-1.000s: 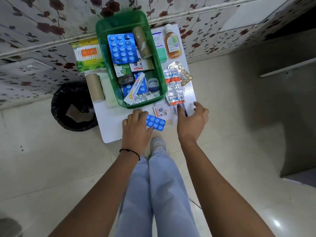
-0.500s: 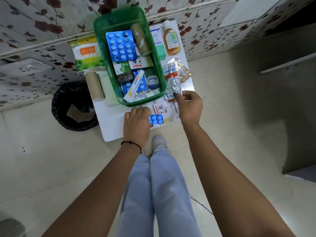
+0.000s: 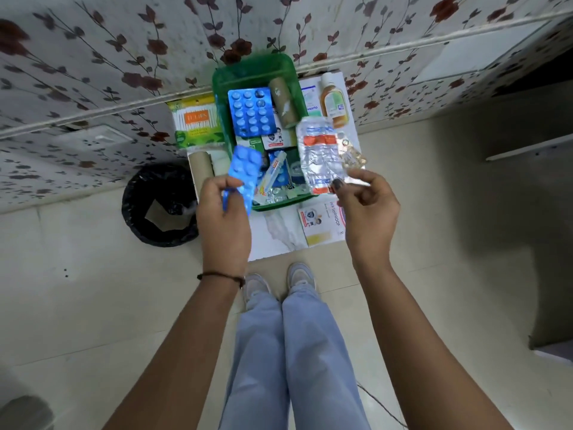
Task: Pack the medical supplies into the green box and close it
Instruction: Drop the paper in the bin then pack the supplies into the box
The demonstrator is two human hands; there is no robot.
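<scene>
The green box (image 3: 254, 68) stands open on a small white table (image 3: 279, 240) against the wall, holding a large blue blister pack (image 3: 251, 111), a brown roll (image 3: 282, 103), small cartons and a tube. My left hand (image 3: 224, 212) holds a small blue tablet strip (image 3: 245, 172) above the box's near left corner. My right hand (image 3: 367, 209) pinches a clear strip of silver tablets with an orange band (image 3: 321, 156), raised over the box's right edge.
A cotton bud pack (image 3: 197, 122) and a cardboard roll (image 3: 201, 164) lie left of the box. An amber bottle (image 3: 334, 100), a white carton (image 3: 310, 99), a gold blister (image 3: 352, 156) and a bandage packet (image 3: 321, 223) lie right and in front. A black bin (image 3: 158, 206) stands on the floor at left.
Both hands have lifted off the table: the left raised the small blue strip, the right raised the silver tablet strip. The camera has tilted so the table sits lower in view.
</scene>
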